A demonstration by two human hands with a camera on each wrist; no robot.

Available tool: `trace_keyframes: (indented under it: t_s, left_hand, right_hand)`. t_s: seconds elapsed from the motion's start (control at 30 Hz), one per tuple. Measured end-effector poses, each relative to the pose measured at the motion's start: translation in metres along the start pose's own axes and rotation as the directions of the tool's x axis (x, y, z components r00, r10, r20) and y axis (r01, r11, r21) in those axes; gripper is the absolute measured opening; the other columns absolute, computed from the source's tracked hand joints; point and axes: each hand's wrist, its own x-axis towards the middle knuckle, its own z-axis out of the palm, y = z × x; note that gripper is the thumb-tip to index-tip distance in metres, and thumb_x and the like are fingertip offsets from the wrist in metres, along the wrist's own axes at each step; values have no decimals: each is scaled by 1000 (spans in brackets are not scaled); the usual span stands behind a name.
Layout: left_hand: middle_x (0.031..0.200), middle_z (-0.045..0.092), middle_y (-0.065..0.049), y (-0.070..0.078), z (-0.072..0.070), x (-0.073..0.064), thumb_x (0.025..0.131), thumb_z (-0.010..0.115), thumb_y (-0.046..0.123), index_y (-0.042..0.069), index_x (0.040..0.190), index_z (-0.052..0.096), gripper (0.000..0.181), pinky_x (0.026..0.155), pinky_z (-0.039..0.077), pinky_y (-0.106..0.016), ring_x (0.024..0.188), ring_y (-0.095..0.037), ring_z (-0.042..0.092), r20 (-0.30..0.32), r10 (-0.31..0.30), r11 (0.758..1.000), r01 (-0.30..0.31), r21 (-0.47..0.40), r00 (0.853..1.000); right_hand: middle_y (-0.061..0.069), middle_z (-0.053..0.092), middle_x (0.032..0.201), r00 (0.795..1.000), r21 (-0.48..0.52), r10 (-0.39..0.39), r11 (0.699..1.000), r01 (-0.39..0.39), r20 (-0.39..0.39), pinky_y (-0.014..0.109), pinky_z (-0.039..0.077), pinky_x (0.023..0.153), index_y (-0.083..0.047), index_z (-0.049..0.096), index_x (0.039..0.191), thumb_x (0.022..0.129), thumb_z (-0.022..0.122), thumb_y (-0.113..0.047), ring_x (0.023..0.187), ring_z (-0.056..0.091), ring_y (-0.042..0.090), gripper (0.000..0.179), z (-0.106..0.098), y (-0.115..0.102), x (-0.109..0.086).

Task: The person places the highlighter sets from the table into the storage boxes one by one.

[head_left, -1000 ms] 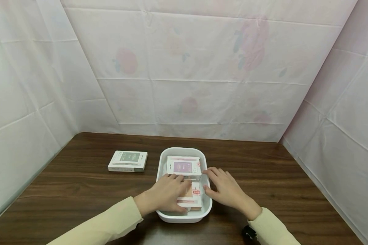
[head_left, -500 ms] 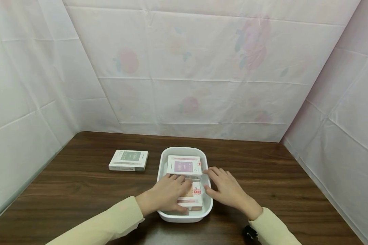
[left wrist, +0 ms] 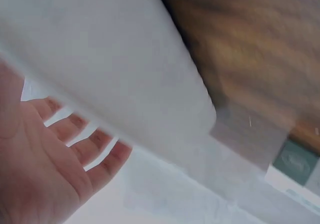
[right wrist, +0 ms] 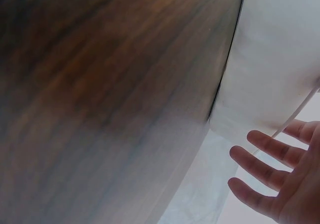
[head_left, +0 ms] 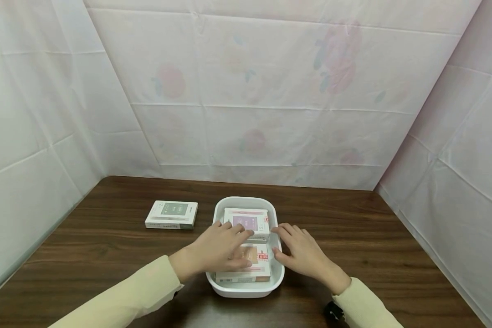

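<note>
A white plastic tray point(head_left: 246, 293) holds two flat white boxes. The far one, with a purple label point(head_left: 245, 222), lies behind a box with an orange label point(head_left: 250, 272). My left hand point(head_left: 213, 246) is over the tray's left side, fingers loosely spread and overlapping both boxes. Nothing is held in it; the left wrist view shows its relaxed fingers point(left wrist: 102, 166) beyond the tray's wall. At the right rim, my right hand point(head_left: 303, 253) has its fingertips right by the edge. Those fingers point(right wrist: 260, 166) look extended and apart in the right wrist view.
A third white box, with a green label point(head_left: 175, 210), lies on the dark wooden table point(head_left: 106, 246) left of the tray. Pale printed cloth point(head_left: 250, 91) rises along the back and both sides. A dark object point(head_left: 334, 311) shows at my right wrist.
My left hand has come up off the near box and shifted left and away from me, uncovering more of the orange label. My right hand, the tray and the boxes stay put.
</note>
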Motion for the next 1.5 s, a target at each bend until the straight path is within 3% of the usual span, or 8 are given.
trace_keyframes:
  t_s: [0.3, 0.7, 1.2, 1.5]
  left_hand:
    - [107, 61, -1, -23, -14, -10, 80, 53, 60, 18, 124, 53, 60, 70, 47, -38, 89, -20, 60, -108, -15, 1000, 17, 22, 994]
    - [106, 61, -2, -60, -16, -27, 80, 59, 54, 16, 122, 55, 57, 72, 48, -43, 87, -24, 57, -146, -93, 995, 99, 34, 985]
    - [110, 61, -5, -107, -4, -50, 78, 63, 49, 14, 121, 56, 55, 75, 45, -47, 94, -29, 56, -83, -252, 967, 253, 9, 964]
    - [111, 59, -9, -125, 4, -62, 78, 65, 47, 11, 121, 55, 58, 79, 44, -52, 97, -32, 55, -45, -293, 956, 293, -8, 955]
  right_hand:
    - [-3, 56, 117, 1000, -7, -2, 1000, 2, -3, 36, 44, 76, -17, 56, 118, 82, 57, -37, 98, 55, 16, 42, 0, 0, 0]
    - [-3, 56, 117, 1000, -22, -1, 1000, 1, -5, 36, 45, 76, -18, 56, 118, 82, 57, -38, 100, 55, 15, 41, 2, 2, 0]
    - [-2, 56, 117, 1000, -20, 5, 1000, -5, -3, 35, 44, 75, -17, 56, 118, 83, 56, -38, 100, 55, 16, 41, 1, 0, 0]
    - [-3, 55, 117, 1000, -19, 3, 1000, -3, 0, 35, 44, 76, -17, 55, 118, 83, 56, -38, 100, 54, 16, 41, 2, 1, 0]
